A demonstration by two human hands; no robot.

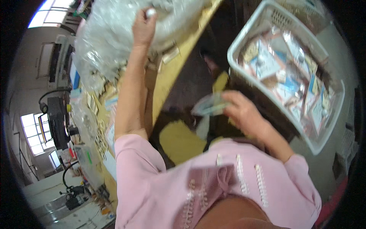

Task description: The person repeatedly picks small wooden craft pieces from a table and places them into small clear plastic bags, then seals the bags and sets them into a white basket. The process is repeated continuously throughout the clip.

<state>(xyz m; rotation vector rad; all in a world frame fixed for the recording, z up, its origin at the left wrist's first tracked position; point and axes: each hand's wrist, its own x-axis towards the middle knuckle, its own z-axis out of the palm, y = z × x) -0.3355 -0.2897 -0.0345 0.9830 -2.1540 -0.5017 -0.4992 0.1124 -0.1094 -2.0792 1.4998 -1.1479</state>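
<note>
My left hand (144,31) reaches up to a big heap of clear plastic bags (103,38) on the yellow tabletop (169,76). Its fingers are closed around a small white round object (151,12), whose kind I cannot make out. Over the gap between table and crate, my right hand (244,112) grips a small clear plastic packet (209,106) by one end, smeared by motion. To the right of that hand, a white plastic crate (263,83) holds several clear packets (263,63) with printed cards and small white round pieces inside.
More plastic bags (82,122) and loose tan pieces (101,139) lie along the table's left part. Black machines (57,118) and a lamp arm (66,175) stand beyond it. A yellow surface (181,143) shows low in front of me.
</note>
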